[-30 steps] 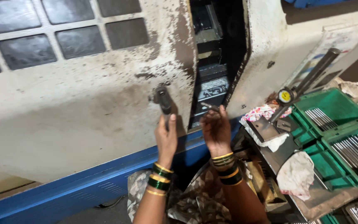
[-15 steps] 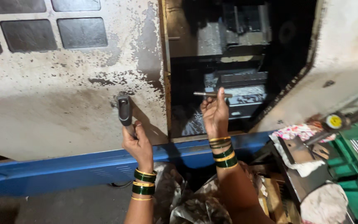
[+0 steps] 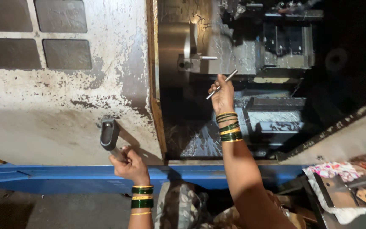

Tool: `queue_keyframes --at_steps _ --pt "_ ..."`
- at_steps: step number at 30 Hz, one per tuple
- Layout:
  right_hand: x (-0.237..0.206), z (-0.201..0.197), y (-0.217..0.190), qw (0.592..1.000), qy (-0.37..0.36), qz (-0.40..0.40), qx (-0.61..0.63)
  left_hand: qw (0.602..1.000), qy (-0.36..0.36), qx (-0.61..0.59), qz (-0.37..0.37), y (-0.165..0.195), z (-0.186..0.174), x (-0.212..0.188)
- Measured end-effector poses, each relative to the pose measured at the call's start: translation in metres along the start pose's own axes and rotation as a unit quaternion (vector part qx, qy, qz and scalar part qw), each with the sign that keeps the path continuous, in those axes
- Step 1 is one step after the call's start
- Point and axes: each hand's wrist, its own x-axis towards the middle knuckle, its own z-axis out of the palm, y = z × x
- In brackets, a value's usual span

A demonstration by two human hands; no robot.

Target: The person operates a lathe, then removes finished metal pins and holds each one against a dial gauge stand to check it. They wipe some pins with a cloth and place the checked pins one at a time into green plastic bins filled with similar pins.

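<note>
Your right hand (image 3: 222, 95) holds a thin metal rod (image 3: 221, 84) inside the open machine bay, just short of the chuck (image 3: 178, 53). The rod looks light, stiff and likely oil-slick; grip it near the lower end, as you do. Fingers (image 3: 215, 90) are closed round it. Your left hand (image 3: 130, 165) is clenched on the door handle (image 3: 109, 135).

Two hands: left (image 3: 130, 165), right (image 3: 222, 95). One rod (image 3: 222, 84), one handle (image 3: 109, 134), four dark panels (image 3: 67, 54), one chuck (image 3: 175, 48).
</note>
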Motion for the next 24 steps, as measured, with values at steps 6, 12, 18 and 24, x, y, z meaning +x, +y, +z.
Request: queue_keyframes --at_steps 6,12,18,24 --pt "0.047 0.032 0.019 0.995 0.058 0.018 -0.077 1.000 0.013 0.026 0.010 -0.025 0.007 0.014" --pt "0.071 0.050 0.033 0.991 0.093 -0.015 -0.095 1.000 0.021 0.013 -0.009 -0.033 0.017 0.012" --pt "0.087 0.028 0.029 0.988 0.123 -0.091 -0.021 1.000 0.022 -0.004 -0.016 -0.043 0.020 0.013" --pt "0.095 0.014 0.003 0.975 0.189 -0.101 0.061 1.000 0.005 -0.006 0.001 -0.044 0.016 0.013"
